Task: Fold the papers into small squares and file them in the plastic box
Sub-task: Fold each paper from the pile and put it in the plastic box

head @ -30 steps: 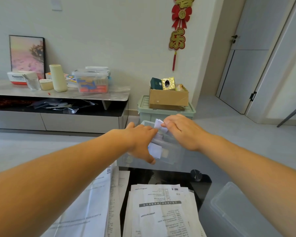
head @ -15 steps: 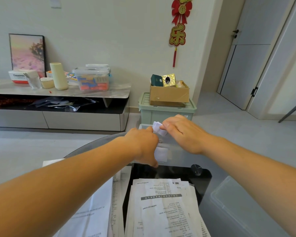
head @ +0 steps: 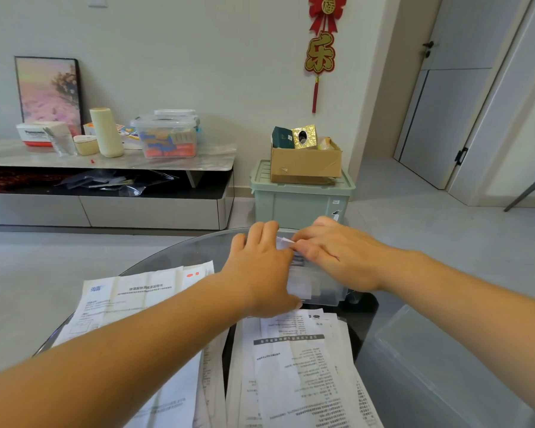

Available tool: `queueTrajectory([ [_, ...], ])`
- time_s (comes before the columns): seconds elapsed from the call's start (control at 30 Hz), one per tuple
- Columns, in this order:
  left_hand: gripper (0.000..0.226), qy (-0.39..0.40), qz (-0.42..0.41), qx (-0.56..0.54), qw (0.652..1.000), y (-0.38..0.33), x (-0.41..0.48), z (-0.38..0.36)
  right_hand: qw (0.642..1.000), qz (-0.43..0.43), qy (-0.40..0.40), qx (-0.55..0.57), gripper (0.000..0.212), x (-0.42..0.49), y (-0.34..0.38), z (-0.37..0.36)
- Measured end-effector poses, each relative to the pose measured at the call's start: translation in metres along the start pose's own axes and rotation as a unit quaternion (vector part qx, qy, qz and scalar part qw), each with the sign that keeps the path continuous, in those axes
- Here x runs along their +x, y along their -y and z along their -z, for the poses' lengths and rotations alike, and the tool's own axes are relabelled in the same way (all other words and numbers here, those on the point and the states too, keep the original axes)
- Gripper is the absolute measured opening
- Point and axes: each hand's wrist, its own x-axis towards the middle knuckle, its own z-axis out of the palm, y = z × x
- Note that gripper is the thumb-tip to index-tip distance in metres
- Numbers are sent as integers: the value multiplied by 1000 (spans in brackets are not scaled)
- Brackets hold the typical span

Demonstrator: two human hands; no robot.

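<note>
Over the far edge of the glass table, pinching a small folded paper between thumb and forefinger of the right hand, just above the open top of the clear plastic box and just beside the fingers of the left hand. Clasping the box's left end with that left hand, fingers draped over the top, thumb down against the near wall, white folded slips showing through it. Nearer on the table, lying flat: a stack of printed papers in the middle, an unfolded sheet to the left, a clear lid at the right.
</note>
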Motion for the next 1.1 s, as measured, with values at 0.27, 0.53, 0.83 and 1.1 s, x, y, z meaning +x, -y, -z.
queueTrajectory([
  [0.27, 90, -28, -59, -63, 996, 32, -8, -9, 1000, 8, 13, 2, 57, 1, -3, -10],
  [0.53, 83, -16, -79, 70, 994, 32, 2, -3, 999, 5, -44, -22, 70, -8, 1, -9],
  [0.83, 88, -2, -58, 88, 994, 27, 10, 0, 1000, -12, -17, -20, 70, -11, 0, -14],
  [1.1, 95, -12, -67, -12, 998, 29, 8, -2, 994, -26, -38, -96, 77, -12, 2, -20],
])
